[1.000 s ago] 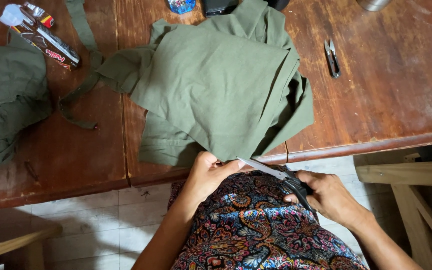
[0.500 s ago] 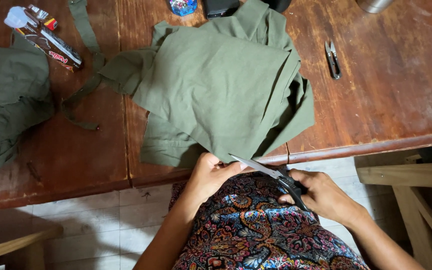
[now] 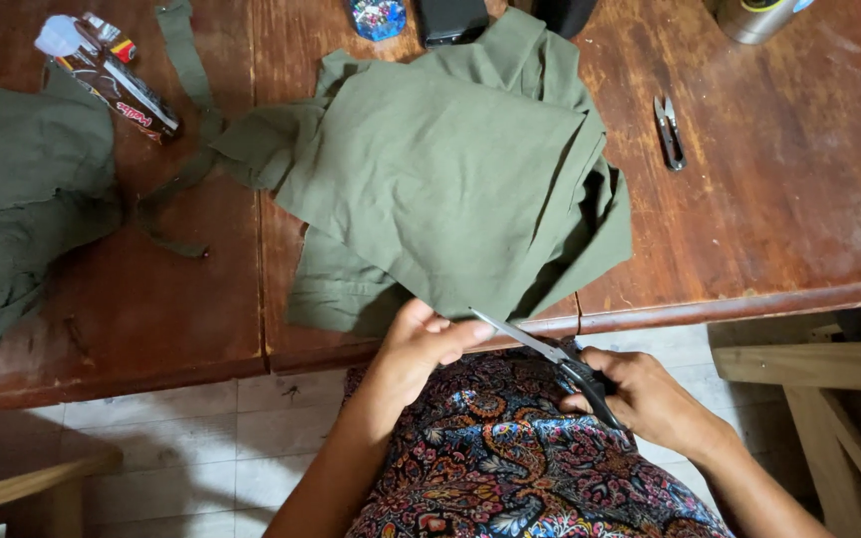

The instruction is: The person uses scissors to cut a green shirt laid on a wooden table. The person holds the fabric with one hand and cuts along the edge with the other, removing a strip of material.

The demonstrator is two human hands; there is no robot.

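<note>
One long, flat wrapper (image 3: 117,85) lies at the far left of the wooden surface (image 3: 769,209), set on a slant — dark brown with a red patch and white print along its side. At its upper end sit a crumpled bit of clear plastic (image 3: 57,35) and a small packet (image 3: 112,40) in red, yellow and silver. At the top edge lies a small glossy blue packet (image 3: 379,18) with bright, many-coloured spots.

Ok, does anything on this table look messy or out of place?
Nothing damaged or spilled. The green cloth hangs over the table edge where the right hand holds scissors and the left hand pinches it. A second green heap lies crumpled far left.
</note>
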